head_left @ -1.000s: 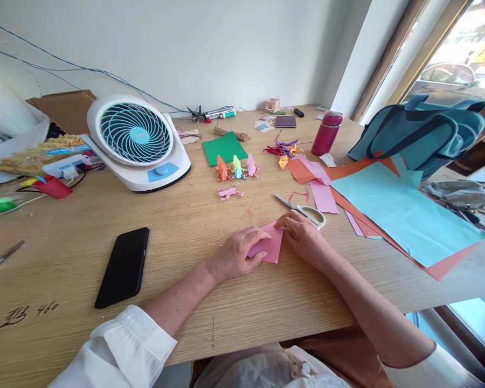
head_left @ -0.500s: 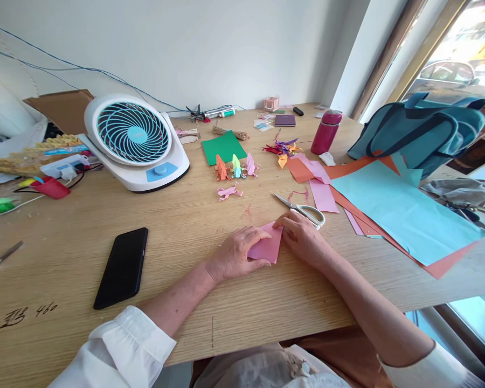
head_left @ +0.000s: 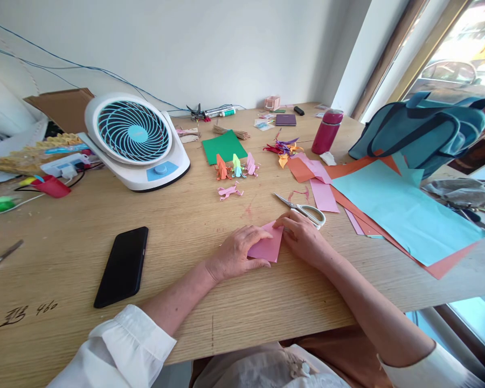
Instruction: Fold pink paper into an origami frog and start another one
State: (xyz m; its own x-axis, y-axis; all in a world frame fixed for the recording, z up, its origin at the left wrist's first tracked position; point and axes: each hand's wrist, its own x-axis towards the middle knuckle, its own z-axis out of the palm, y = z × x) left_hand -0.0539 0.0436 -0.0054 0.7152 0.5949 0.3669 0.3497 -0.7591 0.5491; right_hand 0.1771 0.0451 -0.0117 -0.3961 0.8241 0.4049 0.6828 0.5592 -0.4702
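Note:
A small folded piece of pink paper [head_left: 265, 249] lies on the wooden table between my hands. My left hand [head_left: 239, 251] holds its left side, thumb along the near edge and fingers over the top. At its upper right corner, the fingertips of my right hand [head_left: 301, 237] are closed on the paper's edge. Just beyond my right hand lie scissors [head_left: 316, 214] with pale handles, blades slightly apart. Farther back stand small folded paper figures in orange [head_left: 222, 168], green [head_left: 237, 166] and pink [head_left: 251, 164]. Another pink figure [head_left: 229, 191] lies nearer to me.
A black phone [head_left: 122, 268] lies left of my left arm, with a white fan [head_left: 161, 161] behind it. Large blue paper [head_left: 404, 207] over orange sheets covers the right side. A red bottle [head_left: 327, 132], a teal bag [head_left: 412, 134] and green paper [head_left: 224, 146] are farther back.

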